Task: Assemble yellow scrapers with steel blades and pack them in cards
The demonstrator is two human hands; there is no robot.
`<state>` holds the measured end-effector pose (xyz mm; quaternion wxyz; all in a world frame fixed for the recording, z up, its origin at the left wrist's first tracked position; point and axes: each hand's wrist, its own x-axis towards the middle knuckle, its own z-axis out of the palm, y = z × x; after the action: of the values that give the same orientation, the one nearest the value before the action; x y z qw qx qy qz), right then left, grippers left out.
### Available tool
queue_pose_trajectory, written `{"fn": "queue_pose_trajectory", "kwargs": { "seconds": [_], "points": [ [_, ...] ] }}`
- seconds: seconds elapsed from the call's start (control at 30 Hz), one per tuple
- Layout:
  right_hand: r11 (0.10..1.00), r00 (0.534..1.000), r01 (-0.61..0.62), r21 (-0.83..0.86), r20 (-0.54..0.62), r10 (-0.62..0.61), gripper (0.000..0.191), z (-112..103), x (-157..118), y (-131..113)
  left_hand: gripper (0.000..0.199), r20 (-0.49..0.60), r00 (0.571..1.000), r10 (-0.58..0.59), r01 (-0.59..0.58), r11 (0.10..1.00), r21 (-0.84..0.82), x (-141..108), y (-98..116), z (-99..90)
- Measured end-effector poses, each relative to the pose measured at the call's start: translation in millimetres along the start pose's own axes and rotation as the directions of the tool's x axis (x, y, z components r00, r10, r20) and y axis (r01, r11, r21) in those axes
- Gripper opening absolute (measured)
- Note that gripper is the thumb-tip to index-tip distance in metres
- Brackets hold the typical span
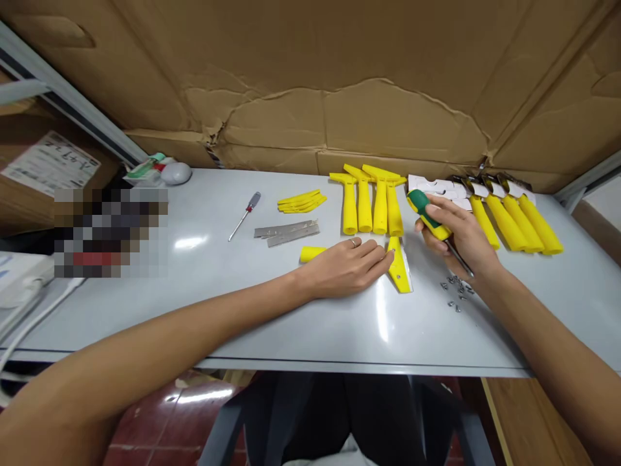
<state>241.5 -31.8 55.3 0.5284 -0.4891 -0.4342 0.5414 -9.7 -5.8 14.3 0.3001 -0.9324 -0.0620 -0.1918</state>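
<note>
My left hand [352, 268] is wrapped round a yellow scraper [400, 270] lying on the table; its handle end shows left of my fingers, and its head with a screw and a thin blade edge points right. In my right hand [460, 236] is a green and yellow screwdriver [421, 204], its handle up to the left and its shaft running back under my palm. Small screws [458, 288] lie loose below my right hand. Just behind my left hand stand several yellow handles [365, 204] in a row.
Yellow strips [301, 201], grey blades [287, 232] and a second screwdriver [245, 215] lie left of centre. Several scrapers with covered heads [517, 220] lie at the right. Cardboard [291, 77] stands along the back. White cables [41, 317] cross the left end.
</note>
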Motion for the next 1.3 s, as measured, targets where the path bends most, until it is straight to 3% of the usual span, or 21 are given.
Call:
{"fn": "queue_pose_trajectory", "kwargs": {
  "seconds": [0.1,0.23,0.43,0.53,0.63,0.7,0.87,1.03,1.2,1.3],
  "points": [
    [1.0,1.0,0.017,-0.021,0.003,-0.017,0.02,-0.7,0.8,-0.4,0.026,-0.028,0.999,-0.018,0.018,1.0,0.008,0.6,0.1,0.3],
    [0.986,0.986,0.167,0.012,-0.026,-0.167,0.021,-4.2,11.5,-10.5,0.017,-0.102,0.995,-0.014,0.014,1.0,-0.001,1.4,0.4,1.6],
    [0.946,0.946,0.325,0.006,-0.014,-0.325,0.045,-6.3,29.7,-10.8,0.015,-0.143,0.99,0.001,0.001,1.0,0.018,0.2,0.9,4.1],
    [0.871,0.87,0.49,-0.042,-0.043,-0.492,0.065,-11.3,29.3,5.7,0.013,-0.135,0.991,0.002,0.001,1.0,0.02,0.1,1.7,3.1],
    [0.724,0.738,0.662,-0.193,0.0,-0.675,0.08,-15.8,24.4,19.7,0.011,-0.094,0.995,-0.019,0.021,1.0,0.019,-0.7,2.0,1.9],
    [0.648,0.679,0.714,-0.267,0.036,-0.734,0.081,-15.6,21.1,23.1,0.012,-0.079,0.996,-0.03,0.031,1.0,0.006,-1.8,1.3,2.1],
    [0.54,0.601,0.762,-0.358,0.081,-0.795,0.081,-11.7,16.7,19.7,0.014,-0.103,0.994,-0.045,0.041,0.998,-0.041,-3.7,-1.9,5.9],
    [0.52,0.627,0.741,-0.424,0.16,-0.763,0.083,-14.1,14.7,19.8,0.014,-0.126,0.991,-0.051,0.042,0.996,-0.075,-3.6,-3.5,7.8],
    [0.51,0.599,0.766,-0.391,0.146,-0.787,0.088,-14.3,16.9,26.5,0.014,-0.125,0.99,-0.059,0.049,0.995,-0.083,-3.8,-3.2,7.3],
    [0.55,0.641,0.738,-0.392,0.151,-0.752,0.092,-16.2,18.7,30.8,0.013,-0.129,0.99,-0.057,0.045,0.995,-0.088,-3.7,-3.2,7.0]
  ]
}}
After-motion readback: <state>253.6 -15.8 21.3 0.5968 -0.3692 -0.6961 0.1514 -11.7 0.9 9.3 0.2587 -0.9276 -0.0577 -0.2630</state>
